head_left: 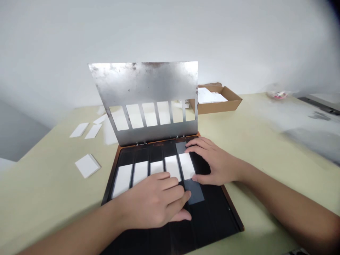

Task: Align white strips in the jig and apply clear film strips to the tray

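the left fingers (177, 193) lie flat and close together, gripping nothing, their tips pressing the near end of a grey strip (196, 193). the right fingers (195, 144) are spread flat at that strip's far end. the right thumb rests at the near right corner of the fifth white card (186, 165), which lies on the strip. so the left hand (156, 202) and right hand (215, 161) bracket the card without lifting it.

it looks like the card is being squared in its lane of the black tray (212, 219). four white cards (139, 172) already sit in the lanes to the left. any further nudge calls for light sliding pressure, keeping the strip still.

the slotted metal plate (146, 81) stands hinged up at the far edge. loose white pieces (87, 165) lie on the table (265, 134) to the left, and a cardboard box (231, 101) sits far right.
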A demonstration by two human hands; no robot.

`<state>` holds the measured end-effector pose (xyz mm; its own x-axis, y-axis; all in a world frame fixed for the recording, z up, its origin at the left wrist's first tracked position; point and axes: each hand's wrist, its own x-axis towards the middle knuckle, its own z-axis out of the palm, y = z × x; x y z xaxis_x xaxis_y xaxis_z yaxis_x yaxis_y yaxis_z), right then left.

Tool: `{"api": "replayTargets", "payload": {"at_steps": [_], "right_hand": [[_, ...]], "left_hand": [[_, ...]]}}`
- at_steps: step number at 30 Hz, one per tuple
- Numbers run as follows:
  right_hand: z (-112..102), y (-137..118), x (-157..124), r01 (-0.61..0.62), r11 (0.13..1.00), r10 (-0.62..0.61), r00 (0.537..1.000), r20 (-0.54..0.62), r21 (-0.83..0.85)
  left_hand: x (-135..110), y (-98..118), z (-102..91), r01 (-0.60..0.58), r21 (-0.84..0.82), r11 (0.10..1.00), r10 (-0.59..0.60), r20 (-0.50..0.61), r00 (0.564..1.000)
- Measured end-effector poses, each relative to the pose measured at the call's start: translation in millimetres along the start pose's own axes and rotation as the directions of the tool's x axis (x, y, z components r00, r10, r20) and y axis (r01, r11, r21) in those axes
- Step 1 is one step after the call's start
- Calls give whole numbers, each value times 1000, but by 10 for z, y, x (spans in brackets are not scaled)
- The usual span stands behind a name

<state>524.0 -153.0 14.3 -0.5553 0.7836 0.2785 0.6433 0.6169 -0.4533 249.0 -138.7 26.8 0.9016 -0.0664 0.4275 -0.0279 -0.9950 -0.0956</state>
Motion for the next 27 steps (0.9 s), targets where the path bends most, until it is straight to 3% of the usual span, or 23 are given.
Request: {"api": "replayTargets", "payload": {"at_steps": [7,12,17,27], "right_hand": [[-16,28,-6,-114,978,127,990,-64,172],[7,15,7,-46,984,70,988,-136,173],[4,-44,34,24,994,-14,996,-88,106],[19,-20,20,13,993,-14,1000,12,119]], "left_hand": [[10,0,-4,5,-1,1000,-5,0,1000],[4,2,-8,3,1,1000,-3,-5,1000],[-3,6,-6,6,9,1000,-6,-4,1000],[3,10,-8,4,22,1000,-4,-6,1000]]}}
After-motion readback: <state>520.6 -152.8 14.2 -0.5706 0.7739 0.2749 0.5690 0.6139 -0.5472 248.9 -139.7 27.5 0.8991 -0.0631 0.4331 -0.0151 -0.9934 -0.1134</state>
